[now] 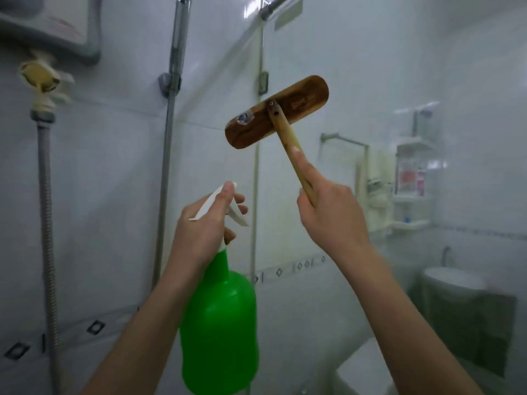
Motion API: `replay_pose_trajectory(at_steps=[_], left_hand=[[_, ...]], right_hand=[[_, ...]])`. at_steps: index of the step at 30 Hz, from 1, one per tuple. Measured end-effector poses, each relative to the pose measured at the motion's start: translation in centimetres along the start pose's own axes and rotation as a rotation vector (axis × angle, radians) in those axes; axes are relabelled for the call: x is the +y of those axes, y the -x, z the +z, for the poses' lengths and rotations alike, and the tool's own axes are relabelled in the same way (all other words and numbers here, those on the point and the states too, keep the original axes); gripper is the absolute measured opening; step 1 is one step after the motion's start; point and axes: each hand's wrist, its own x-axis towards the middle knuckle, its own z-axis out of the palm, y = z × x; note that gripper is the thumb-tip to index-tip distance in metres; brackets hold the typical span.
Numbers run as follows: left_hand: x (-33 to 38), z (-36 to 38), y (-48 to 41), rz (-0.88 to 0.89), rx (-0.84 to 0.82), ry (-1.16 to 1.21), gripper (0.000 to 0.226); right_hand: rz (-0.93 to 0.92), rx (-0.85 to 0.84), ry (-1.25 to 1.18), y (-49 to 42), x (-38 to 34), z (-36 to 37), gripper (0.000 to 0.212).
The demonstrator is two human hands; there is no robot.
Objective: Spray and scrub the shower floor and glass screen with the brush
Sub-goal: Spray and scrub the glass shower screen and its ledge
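Note:
My right hand (332,212) grips the bamboo handle of a wooden brush (276,111), index finger stretched along the handle. The brown brush head is raised and tilted against the misty glass screen (370,81), its wooden back facing me, bristles hidden. My left hand (205,223) holds a green spray bottle (221,323) by its white trigger head, fingers curled round the trigger, nozzle pointing up and away toward the glass. The shower floor is out of view.
A shower rail and hose (171,109) run down the tiled wall at centre left. A water heater (48,24) and a flexible metal hose (47,223) are at the left. Through the glass show a towel bar, a white shelf rack (412,181) and a basin (453,277).

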Motion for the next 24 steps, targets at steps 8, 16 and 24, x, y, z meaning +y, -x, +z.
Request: replay_pose_trajectory(at_steps=[8,16,24], left_hand=[[1.9,3.8,-12.5,0.092,-0.15,0.218,0.041],[4.4,5.1,-21.9,0.137,-0.246,0.392,0.053],[4.0,7.1,-24.0,0.103,-0.279,0.262,0.065]], right_hand=[[0.05,0.239,0.202,-8.3,1.1,-2.8,0.07],[0.042,0.361,0.477,-13.0,0.1,-6.6,0.073],[0.108,0.379,0.601,-14.1,-0.4,-8.3,0.071]])
